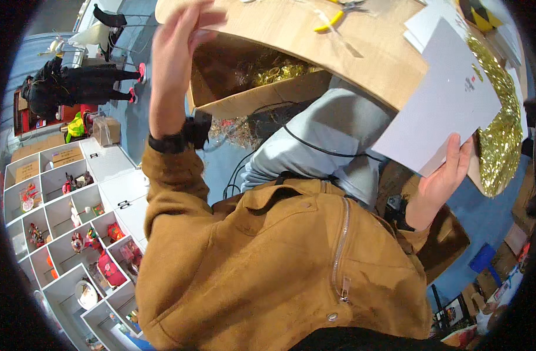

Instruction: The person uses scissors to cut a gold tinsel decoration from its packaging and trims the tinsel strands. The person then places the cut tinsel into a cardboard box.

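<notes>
My right hand (448,171) grips the lower edge of a white card or folded paper sheet (434,96) that bears small printed marks. Beyond the card, a long bunch of gold tinsel (498,162) lies along the right end of the wooden table (382,48). My left hand (186,35) is raised by the table's left corner, blurred, its fingers apart and no held thing visible. Yellow-handled pliers (333,19) lie on the table near a clear strip (351,49). Below the table edge, a cardboard box (259,94) holds more gold tinsel (281,74).
Black cables (311,149) cross by my legs. White cubby shelves (70,215) with small decorations stand at the left. Another person (79,85) in dark clothes is farther off at upper left. More white papers (419,33) lie on the table, and cardboard boxes (448,245) stand at the right.
</notes>
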`<action>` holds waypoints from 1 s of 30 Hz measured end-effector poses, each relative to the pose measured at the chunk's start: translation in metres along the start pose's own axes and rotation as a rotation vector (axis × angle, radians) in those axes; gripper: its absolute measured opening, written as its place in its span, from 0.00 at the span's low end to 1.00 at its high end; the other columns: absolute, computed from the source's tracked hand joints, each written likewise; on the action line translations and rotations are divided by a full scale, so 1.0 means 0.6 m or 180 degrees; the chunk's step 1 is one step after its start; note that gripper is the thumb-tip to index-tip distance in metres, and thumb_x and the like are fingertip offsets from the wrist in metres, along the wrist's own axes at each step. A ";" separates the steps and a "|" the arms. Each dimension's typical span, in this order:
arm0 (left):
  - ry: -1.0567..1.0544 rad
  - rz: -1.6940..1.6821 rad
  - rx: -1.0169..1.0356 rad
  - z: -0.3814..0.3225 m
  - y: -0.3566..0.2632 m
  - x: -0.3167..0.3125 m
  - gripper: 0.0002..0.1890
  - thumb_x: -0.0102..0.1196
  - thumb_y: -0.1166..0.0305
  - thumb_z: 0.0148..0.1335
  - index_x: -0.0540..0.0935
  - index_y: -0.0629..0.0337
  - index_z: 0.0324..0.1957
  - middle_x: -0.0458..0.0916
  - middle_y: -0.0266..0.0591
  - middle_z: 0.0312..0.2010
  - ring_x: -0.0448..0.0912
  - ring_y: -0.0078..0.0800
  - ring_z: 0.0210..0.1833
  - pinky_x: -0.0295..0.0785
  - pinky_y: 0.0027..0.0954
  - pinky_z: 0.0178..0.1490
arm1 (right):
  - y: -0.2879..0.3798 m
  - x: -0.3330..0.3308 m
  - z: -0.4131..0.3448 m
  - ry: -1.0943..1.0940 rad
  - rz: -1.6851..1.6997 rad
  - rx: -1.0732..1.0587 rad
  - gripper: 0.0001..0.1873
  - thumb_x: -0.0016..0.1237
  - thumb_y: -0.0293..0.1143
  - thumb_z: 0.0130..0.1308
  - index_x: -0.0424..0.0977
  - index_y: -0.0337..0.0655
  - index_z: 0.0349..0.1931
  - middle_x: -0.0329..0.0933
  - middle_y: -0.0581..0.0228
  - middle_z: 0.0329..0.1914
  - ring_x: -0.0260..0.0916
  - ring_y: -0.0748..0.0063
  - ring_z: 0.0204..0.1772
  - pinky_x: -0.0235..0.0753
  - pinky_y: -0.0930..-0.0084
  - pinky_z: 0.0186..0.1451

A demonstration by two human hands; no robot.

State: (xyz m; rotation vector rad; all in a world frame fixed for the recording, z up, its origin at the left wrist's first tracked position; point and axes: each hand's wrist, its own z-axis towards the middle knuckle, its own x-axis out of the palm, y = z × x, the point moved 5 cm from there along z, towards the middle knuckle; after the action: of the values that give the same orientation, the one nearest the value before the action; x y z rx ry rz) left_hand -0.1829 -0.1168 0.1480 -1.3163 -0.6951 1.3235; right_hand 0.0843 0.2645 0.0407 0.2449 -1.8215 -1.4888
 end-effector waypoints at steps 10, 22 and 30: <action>0.1701 0.0235 -0.2175 -0.073 0.671 -0.126 0.16 0.55 0.61 0.74 0.82 0.62 0.54 0.86 0.43 0.44 0.84 0.33 0.44 0.78 0.32 0.45 | -0.029 0.208 0.002 0.0279 -0.1444 -0.0650 0.23 0.52 0.31 0.73 0.66 0.30 0.63 0.76 0.57 0.51 0.73 0.71 0.51 0.71 0.77 0.56; 0.0718 -0.0746 -0.3281 -0.050 1.071 0.041 0.21 0.54 0.60 0.70 0.80 0.68 0.56 0.83 0.50 0.55 0.81 0.41 0.56 0.74 0.43 0.61 | -0.132 0.283 0.003 0.0830 -0.2827 -0.1261 0.21 0.51 0.28 0.73 0.68 0.30 0.62 0.76 0.55 0.54 0.73 0.69 0.51 0.74 0.74 0.51; 0.1198 0.1137 -0.2920 -0.086 1.092 0.064 0.17 0.55 0.64 0.68 0.81 0.67 0.52 0.84 0.52 0.51 0.82 0.44 0.54 0.76 0.43 0.57 | -0.127 0.269 0.004 0.0594 -0.3589 -0.1589 0.23 0.50 0.31 0.72 0.66 0.29 0.64 0.74 0.48 0.56 0.73 0.64 0.54 0.73 0.69 0.55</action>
State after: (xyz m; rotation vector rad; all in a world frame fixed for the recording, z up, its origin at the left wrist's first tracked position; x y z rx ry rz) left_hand -0.3109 -0.2507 -0.4836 -2.4449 -0.8598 0.9777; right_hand -0.0527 0.1501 0.0407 1.2427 -1.0705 -2.4792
